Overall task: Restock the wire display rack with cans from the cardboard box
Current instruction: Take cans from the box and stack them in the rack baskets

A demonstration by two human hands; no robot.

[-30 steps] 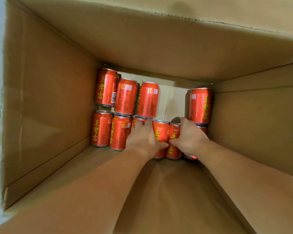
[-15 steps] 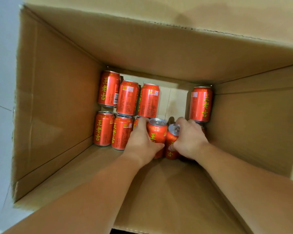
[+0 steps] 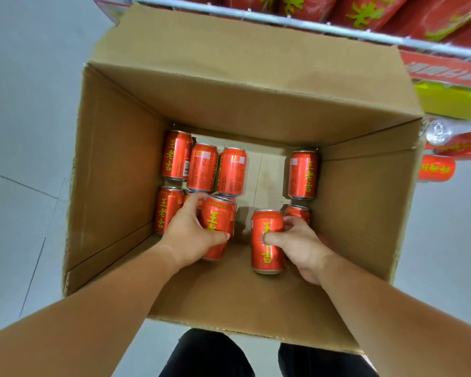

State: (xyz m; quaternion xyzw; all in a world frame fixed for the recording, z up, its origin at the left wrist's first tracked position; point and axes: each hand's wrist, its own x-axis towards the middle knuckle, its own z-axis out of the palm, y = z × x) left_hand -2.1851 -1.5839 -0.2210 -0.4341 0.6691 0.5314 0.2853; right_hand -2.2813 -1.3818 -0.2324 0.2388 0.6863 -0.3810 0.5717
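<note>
So, head view only. Step in hand: pick-up from the box, one can per hand. L hand is wrapped round the L can, thumb across its front, fingers behind. That can tilts a bit, top leaning away. R hand is clamped on the R can, thumb on the front, fingers curled round the far side, can approx upright. Both cans are inside the box walls w/ a gap btwn them. They look raised off the bottom, tho can't say for sure.

Next move, my read: lift both straight up past the rim, then carry fwd to the rack, which shows beyond the box, past both hands. Calls for a firm grip (smooth metal) and keeping the cans off the far flap. Top shelf looks well stocked w/ red, so a free slot needs finding. Shelf cans show lower down, fwd-right of R hand.

Box contents, besides the held two: 7 or so loose cans, exact count unclear.
- Back row of three beyond L hand, standing, touching.
- Side can just outboard of L hand, and one more half hidden behind its fingers.
- Corner can beyond R hand.
- Hidden can just behind R fingers.

Bare cardboard btwn the groups & under the wrists. Box stands on the floor.
</note>
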